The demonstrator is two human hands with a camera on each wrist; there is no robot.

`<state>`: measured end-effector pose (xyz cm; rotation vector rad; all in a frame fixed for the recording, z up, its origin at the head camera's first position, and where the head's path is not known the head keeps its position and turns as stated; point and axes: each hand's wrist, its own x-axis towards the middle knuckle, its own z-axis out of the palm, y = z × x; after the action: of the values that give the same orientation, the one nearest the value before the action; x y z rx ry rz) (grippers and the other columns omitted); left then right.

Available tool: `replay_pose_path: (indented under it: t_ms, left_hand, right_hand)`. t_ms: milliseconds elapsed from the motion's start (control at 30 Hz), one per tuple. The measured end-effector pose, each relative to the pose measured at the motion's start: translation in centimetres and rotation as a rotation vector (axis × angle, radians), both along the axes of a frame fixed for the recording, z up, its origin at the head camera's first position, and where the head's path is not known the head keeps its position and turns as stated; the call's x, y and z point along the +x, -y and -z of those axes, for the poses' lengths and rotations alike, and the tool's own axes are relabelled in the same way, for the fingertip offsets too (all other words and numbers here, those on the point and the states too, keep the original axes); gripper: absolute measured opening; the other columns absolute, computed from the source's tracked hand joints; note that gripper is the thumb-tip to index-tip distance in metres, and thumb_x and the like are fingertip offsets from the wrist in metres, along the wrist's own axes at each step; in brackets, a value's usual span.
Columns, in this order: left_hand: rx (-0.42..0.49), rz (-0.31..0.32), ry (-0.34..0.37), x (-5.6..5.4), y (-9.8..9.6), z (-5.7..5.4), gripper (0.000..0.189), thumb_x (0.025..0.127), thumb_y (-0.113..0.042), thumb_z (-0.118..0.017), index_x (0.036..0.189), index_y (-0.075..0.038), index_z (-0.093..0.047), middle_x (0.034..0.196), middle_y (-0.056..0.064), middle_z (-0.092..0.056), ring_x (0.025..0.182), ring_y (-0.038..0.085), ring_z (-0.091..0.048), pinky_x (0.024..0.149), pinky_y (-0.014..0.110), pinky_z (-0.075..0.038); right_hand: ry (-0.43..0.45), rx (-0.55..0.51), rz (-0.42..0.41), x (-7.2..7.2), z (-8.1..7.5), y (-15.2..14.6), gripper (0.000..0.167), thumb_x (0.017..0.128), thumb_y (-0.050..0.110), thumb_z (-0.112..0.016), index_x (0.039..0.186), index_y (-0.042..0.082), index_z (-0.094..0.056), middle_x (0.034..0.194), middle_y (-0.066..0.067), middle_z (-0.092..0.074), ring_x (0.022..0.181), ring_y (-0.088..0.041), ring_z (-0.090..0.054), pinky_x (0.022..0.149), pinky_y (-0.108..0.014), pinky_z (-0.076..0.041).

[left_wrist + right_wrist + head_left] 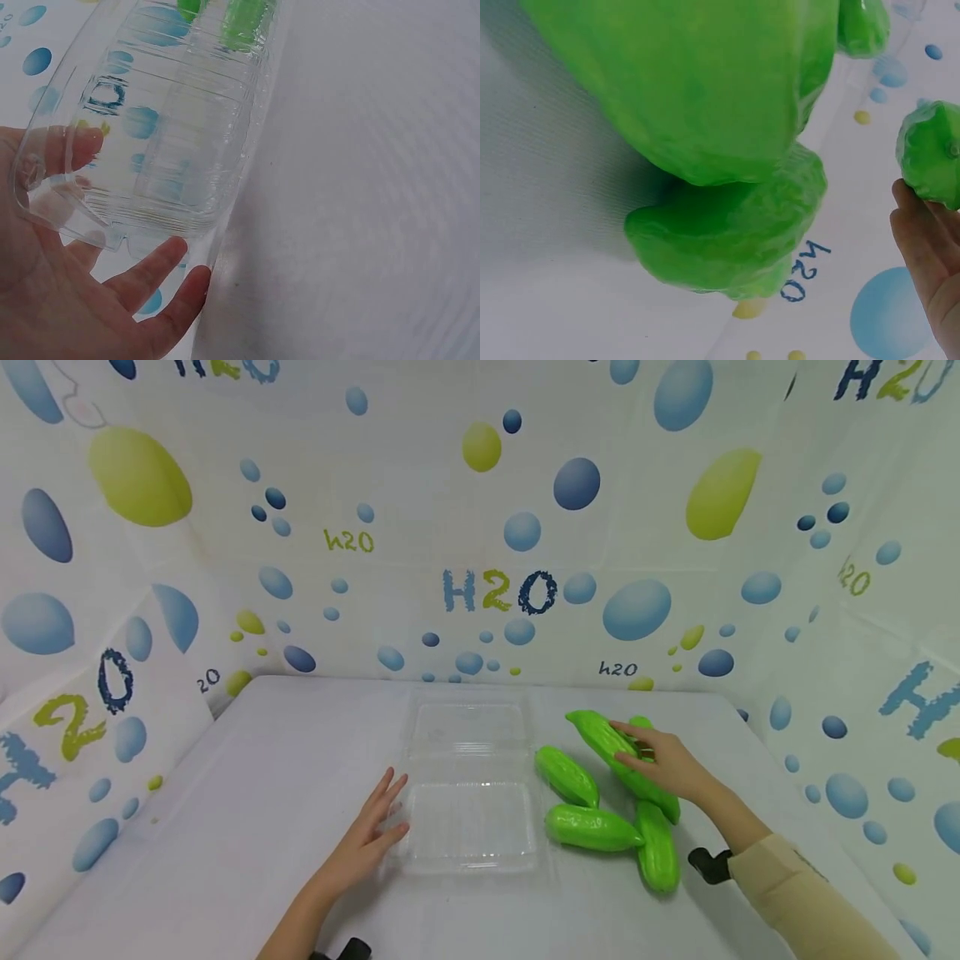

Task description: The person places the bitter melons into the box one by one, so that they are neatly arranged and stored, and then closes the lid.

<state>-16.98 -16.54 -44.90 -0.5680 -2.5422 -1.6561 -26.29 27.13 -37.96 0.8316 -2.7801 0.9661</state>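
In the head view, my right hand (671, 767) grips a long bright green cucumber-like vegetable (596, 732), thumb on its near side and fingers on its far side. Several more glossy green ones lie about it, including one (567, 775) to its left and another (592, 828) in front. At the right wrist view's edge, fingers (922, 247) lie against the tip of a green vegetable (930, 154). My left hand (367, 835), fingers spread, is at the left edge of a clear plastic clamshell box (472, 783). Its thumb shows through the clear plastic in the left wrist view.
The box lies opened flat, its two halves one behind the other, on a white-covered table (262, 793). A white sheet (405, 610) printed with blue and green spots and H2O lettering hangs behind and at both sides. Dark wrist devices (709, 865) sit on both wrists.
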Motion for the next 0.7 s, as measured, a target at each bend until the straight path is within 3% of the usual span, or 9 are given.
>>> replay_pose_path:
  t_ms: [200, 433, 700]
  left_hand:
    - [0.014, 0.011, -0.007, 0.1, -0.1, -0.1, 0.061, 0.092, -0.007, -0.052, 0.146, -0.015, -0.023, 0.152, 0.015, 0.000, 0.123, 0.051, -0.032, 0.087, 0.067, -0.032]
    - [0.026, 0.012, -0.009, 0.0, -0.1, 0.1, 0.062, 0.092, -0.006, -0.052, 0.146, -0.015, -0.024, 0.152, 0.015, 0.000, 0.122, 0.051, -0.032, 0.087, 0.064, -0.034]
    - [0.021, 0.010, 0.002, 0.0, 0.0, 0.1, 0.063, 0.092, -0.006, -0.052, 0.146, -0.018, -0.023, 0.152, 0.014, 0.000, 0.123, 0.050, -0.032, 0.088, 0.065, -0.033]
  right_hand:
    - [-0.007, -0.008, -0.008, 0.4, -0.6, 0.2, 0.050, 0.089, 0.021, -0.060, 0.133, 0.003, -0.046, 0.125, -0.021, -0.051, 0.102, -0.035, -0.056, 0.083, -0.045, -0.047]
    - [0.018, -0.074, 0.001, 0.8, -1.1, 0.8, 0.049, 0.088, 0.021, -0.062, 0.131, 0.001, -0.048, 0.121, -0.021, -0.053, 0.108, -0.038, -0.053, 0.080, -0.039, -0.050]
    - [0.000, -0.092, 0.024, 1.3, -1.2, 1.9, 0.049, 0.085, 0.020, -0.067, 0.127, 0.001, -0.053, 0.120, -0.020, -0.056, 0.103, -0.035, -0.056, 0.077, -0.036, -0.051]
